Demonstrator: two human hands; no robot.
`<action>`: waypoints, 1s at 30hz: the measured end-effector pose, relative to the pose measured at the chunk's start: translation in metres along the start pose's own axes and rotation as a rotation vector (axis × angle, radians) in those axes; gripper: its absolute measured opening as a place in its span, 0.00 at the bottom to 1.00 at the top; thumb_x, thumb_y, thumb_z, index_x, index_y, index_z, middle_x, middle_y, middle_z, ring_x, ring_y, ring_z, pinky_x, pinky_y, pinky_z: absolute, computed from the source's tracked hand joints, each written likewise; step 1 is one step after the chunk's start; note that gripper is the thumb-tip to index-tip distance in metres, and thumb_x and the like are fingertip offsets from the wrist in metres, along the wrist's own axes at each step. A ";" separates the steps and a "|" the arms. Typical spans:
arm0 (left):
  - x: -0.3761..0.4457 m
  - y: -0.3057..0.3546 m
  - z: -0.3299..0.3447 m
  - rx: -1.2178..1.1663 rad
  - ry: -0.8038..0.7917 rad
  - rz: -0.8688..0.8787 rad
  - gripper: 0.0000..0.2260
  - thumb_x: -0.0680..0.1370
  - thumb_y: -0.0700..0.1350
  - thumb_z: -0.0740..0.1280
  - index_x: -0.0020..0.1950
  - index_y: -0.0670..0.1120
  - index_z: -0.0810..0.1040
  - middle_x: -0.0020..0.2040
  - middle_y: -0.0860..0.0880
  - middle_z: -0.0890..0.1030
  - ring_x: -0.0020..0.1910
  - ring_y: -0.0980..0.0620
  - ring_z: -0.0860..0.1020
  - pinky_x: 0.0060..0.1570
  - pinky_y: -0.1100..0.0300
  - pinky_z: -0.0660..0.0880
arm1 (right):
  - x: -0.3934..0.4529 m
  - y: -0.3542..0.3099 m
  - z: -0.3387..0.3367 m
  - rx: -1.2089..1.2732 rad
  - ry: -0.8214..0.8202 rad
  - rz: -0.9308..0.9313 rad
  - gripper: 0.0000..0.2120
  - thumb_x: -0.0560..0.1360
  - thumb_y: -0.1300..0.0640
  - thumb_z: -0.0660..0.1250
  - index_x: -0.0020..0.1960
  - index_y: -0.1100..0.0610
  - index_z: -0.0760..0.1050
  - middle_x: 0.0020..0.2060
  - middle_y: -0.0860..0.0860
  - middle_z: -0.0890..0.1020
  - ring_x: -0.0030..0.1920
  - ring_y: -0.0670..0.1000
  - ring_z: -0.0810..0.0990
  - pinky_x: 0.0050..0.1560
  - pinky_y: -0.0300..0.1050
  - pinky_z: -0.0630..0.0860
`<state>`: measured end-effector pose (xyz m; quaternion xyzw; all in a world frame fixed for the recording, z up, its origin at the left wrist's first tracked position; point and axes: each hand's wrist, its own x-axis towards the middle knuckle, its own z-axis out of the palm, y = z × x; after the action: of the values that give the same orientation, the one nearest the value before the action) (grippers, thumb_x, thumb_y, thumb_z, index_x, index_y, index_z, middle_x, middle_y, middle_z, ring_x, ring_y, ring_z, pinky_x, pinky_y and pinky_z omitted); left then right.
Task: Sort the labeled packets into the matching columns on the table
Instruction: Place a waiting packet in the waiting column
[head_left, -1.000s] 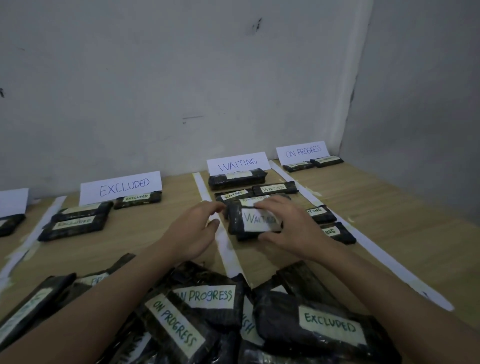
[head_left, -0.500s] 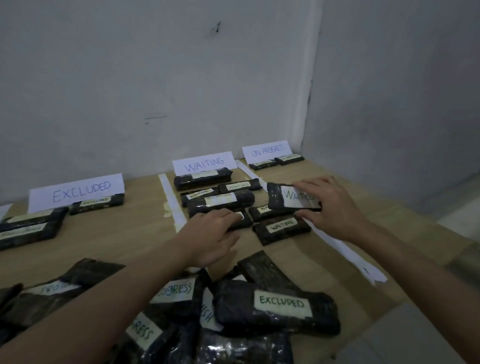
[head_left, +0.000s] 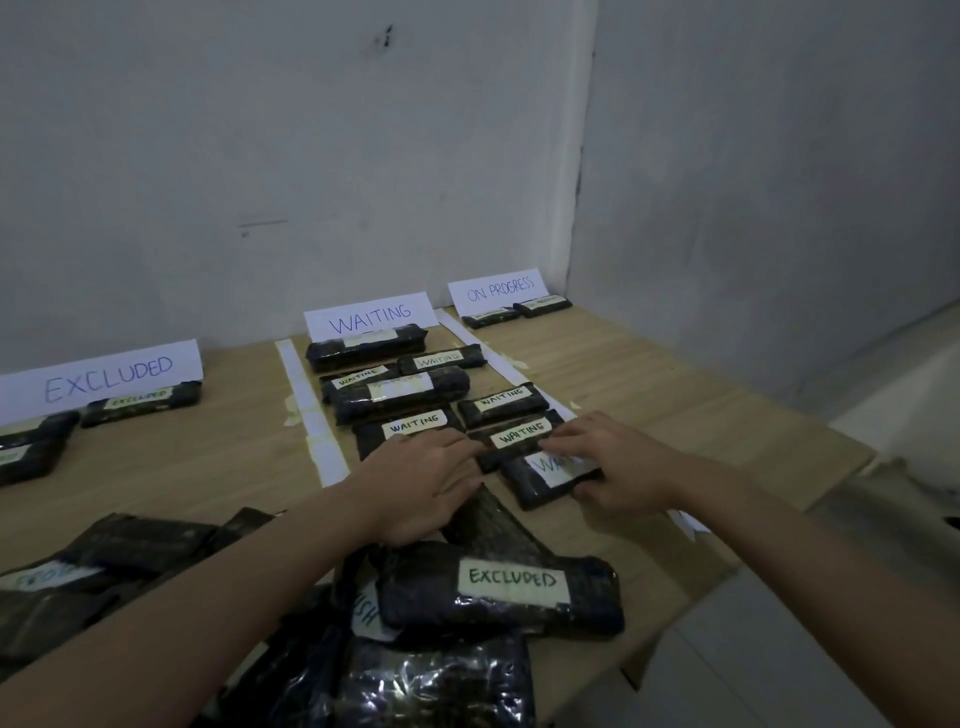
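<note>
Closest to the person lies the unsorted heap, dark shiny packets piled at the front edge of the tabletop (head_left: 675, 374), the topmost one plainly marked EXCLUDED (head_left: 511, 592). Just beyond it both arms reach into the WAITING column. The right hand (head_left: 618, 467) grips the near right end of a WAITING packet (head_left: 540, 480), thumb under the edge and fingers over the label, the packet lying down or nearly so on the wood. The left hand (head_left: 426, 480) rests with loose, straight fingers beside it, holding nothing, its fingertips near the neighbouring labelled packet (head_left: 519, 434).

To finish this placement well, I would say the packet wants sliding left a little, off the white tape strip (head_left: 685, 522) at the column's right border, then squaring up behind the row in front, label up and readable. The free hand can steady the neighbours so the slippery wrap does not shove them askew.

Farther back the column is already well filled, ending at the WAITING sign (head_left: 370, 321) propped against the wall. To the left is the EXCLUDED sign (head_left: 106, 382) with a few packets; to the right, the ON PROGRESS sign (head_left: 500, 289) with two. The tabletop is pale wood, divided by tape, set into a corner of bare, scuffed white walls (head_left: 311, 156) in dim light.
</note>
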<state>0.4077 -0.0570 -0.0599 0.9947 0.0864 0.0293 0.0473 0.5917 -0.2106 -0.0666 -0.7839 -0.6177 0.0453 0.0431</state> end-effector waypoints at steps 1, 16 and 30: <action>-0.002 -0.002 -0.001 -0.006 -0.004 -0.006 0.23 0.79 0.57 0.49 0.71 0.50 0.63 0.69 0.52 0.69 0.67 0.53 0.67 0.64 0.55 0.66 | 0.001 0.000 0.002 0.013 -0.017 -0.002 0.29 0.73 0.59 0.65 0.72 0.52 0.62 0.69 0.50 0.65 0.69 0.49 0.60 0.68 0.45 0.60; -0.029 -0.025 -0.011 -0.044 -0.012 -0.101 0.21 0.80 0.54 0.51 0.71 0.48 0.64 0.69 0.50 0.69 0.67 0.50 0.68 0.65 0.52 0.66 | 0.010 -0.076 -0.010 0.161 -0.082 -0.217 0.25 0.71 0.63 0.64 0.67 0.53 0.69 0.64 0.52 0.73 0.63 0.50 0.70 0.63 0.45 0.68; -0.061 -0.047 -0.020 -0.094 0.067 -0.186 0.17 0.81 0.50 0.54 0.69 0.50 0.66 0.66 0.51 0.71 0.63 0.52 0.70 0.61 0.53 0.68 | 0.059 -0.105 -0.028 0.224 -0.172 -0.114 0.37 0.64 0.57 0.76 0.69 0.47 0.65 0.60 0.48 0.70 0.61 0.49 0.70 0.59 0.46 0.71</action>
<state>0.3382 -0.0193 -0.0475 0.9776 0.1782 0.0619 0.0935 0.5077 -0.1290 -0.0272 -0.7313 -0.6535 0.1783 0.0797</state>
